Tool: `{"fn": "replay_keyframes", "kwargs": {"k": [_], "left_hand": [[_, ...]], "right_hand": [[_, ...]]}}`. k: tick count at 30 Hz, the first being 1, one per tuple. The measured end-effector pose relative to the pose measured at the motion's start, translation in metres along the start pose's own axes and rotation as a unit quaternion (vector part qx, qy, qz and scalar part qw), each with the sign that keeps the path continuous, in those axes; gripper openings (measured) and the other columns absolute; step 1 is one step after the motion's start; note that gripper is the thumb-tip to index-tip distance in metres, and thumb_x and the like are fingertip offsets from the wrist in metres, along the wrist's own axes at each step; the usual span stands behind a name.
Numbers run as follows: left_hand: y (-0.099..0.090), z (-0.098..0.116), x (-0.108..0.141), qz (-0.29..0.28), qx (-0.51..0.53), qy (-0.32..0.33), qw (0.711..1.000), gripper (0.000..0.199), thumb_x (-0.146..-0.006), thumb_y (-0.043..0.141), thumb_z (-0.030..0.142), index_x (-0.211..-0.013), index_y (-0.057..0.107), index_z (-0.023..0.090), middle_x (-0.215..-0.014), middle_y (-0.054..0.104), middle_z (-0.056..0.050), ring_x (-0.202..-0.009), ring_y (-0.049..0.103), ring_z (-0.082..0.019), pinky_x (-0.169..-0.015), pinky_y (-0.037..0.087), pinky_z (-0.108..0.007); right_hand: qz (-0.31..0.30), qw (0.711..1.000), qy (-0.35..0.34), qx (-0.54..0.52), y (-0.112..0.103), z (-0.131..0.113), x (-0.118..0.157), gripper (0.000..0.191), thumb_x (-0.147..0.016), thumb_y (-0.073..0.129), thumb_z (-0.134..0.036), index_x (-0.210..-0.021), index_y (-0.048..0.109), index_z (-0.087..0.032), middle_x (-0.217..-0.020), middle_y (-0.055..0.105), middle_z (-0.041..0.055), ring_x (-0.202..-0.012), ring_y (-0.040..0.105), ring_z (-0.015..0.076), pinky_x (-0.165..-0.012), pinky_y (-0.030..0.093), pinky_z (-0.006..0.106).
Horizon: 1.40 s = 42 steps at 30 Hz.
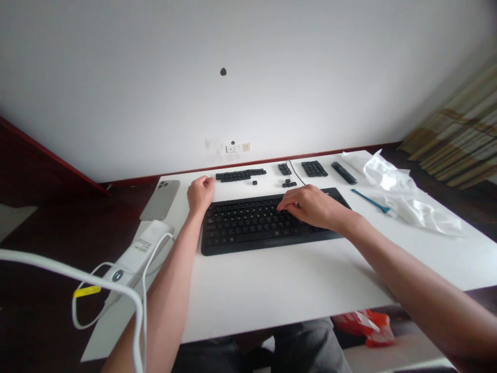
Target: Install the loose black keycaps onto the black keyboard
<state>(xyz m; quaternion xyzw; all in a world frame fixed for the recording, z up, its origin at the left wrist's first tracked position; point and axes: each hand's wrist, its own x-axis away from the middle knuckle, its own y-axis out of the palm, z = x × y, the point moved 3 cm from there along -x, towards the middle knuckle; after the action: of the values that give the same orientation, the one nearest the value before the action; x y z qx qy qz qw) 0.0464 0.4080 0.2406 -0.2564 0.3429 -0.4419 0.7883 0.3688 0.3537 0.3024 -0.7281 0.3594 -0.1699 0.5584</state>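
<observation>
A black keyboard (248, 228) lies on the white table, with keys in place over much of it. My right hand (308, 203) reaches across its right part, fingers bent and drawn together, the tips down at the upper key rows. Whatever sits between those fingertips is hidden. Beyond the keyboard's left corner, my left hand (202, 192) rests on the table, its fingers curled closed; the inside of the curl does not show. Loose black keycaps (236, 176) lie in rows behind the keyboard, and a single keycap (254, 182) sits apart from them.
Further back are a small keycap group (284, 169), a block of keycaps (314, 169) and a black elongated object (344, 173). At right lie a blue tool (370, 201) and clear plastic wrap (396, 181). At left are a phone (161, 201) and a white power strip (145, 243) with cables.
</observation>
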Motion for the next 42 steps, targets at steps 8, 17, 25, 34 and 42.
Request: {"fn": "replay_keyframes", "kwargs": {"k": [8, 17, 25, 34, 42], "left_hand": [[-0.001, 0.001, 0.001, -0.009, 0.000, -0.006, 1.000, 0.032, -0.088, 0.052, 0.039, -0.062, 0.049, 0.022, -0.063, 0.054, 0.000, -0.063, 0.045, -0.016, -0.062, 0.026, -0.028], [-0.003, 0.003, 0.002, -0.014, -0.004, -0.014, 1.000, 0.032, -0.089, 0.052, 0.040, -0.063, 0.050, 0.022, -0.064, 0.055, 0.000, -0.065, 0.046, -0.016, -0.062, 0.028, -0.028], [-0.001, 0.001, 0.000, -0.009, 0.000, -0.011, 1.000, 0.031, -0.088, 0.052, 0.039, -0.063, 0.051, 0.022, -0.064, 0.054, 0.000, -0.065, 0.046, -0.016, -0.062, 0.027, -0.029], [0.000, 0.000, -0.001, -0.004, 0.003, -0.002, 1.000, 0.032, -0.088, 0.052, 0.039, -0.061, 0.047, 0.022, -0.062, 0.052, 0.000, -0.063, 0.043, -0.015, -0.061, 0.026, -0.028], [-0.002, 0.002, 0.000, -0.011, -0.005, -0.012, 1.000, 0.031, -0.088, 0.052, 0.039, -0.062, 0.049, 0.022, -0.064, 0.054, 0.000, -0.064, 0.045, -0.016, -0.062, 0.027, -0.028]], "right_hand": [[-0.030, 0.999, 0.008, 0.023, 0.006, -0.006, 0.001, 0.038, -0.090, 0.054, -0.004, -0.102, 0.083, -0.023, -0.106, 0.082, 0.0013, -0.091, 0.077, 0.0199, -0.086, 0.059, 0.031], [-0.032, 0.998, 0.034, 0.049, 0.004, -0.010, 0.003, 0.036, -0.091, 0.053, -0.005, -0.101, 0.083, -0.023, -0.104, 0.081, 0.0024, -0.090, 0.077, 0.0214, -0.083, 0.059, 0.033], [-0.041, 0.999, 0.021, 0.015, -0.007, 0.003, 0.005, 0.046, -0.089, 0.050, 0.002, -0.106, 0.082, -0.026, -0.107, 0.082, 0.0003, -0.094, 0.076, 0.0193, -0.085, 0.058, 0.030], [-0.063, 0.997, 0.002, 0.049, 0.005, -0.003, 0.009, 0.049, -0.088, 0.047, 0.004, -0.113, 0.080, -0.023, -0.114, 0.079, 0.0026, -0.101, 0.076, 0.0200, -0.093, 0.057, 0.032], [-0.041, 0.995, 0.020, 0.084, 0.004, -0.014, 0.008, 0.040, -0.092, 0.050, -0.002, -0.108, 0.081, -0.022, -0.106, 0.080, 0.0052, -0.093, 0.077, 0.0219, -0.084, 0.059, 0.031]]}}
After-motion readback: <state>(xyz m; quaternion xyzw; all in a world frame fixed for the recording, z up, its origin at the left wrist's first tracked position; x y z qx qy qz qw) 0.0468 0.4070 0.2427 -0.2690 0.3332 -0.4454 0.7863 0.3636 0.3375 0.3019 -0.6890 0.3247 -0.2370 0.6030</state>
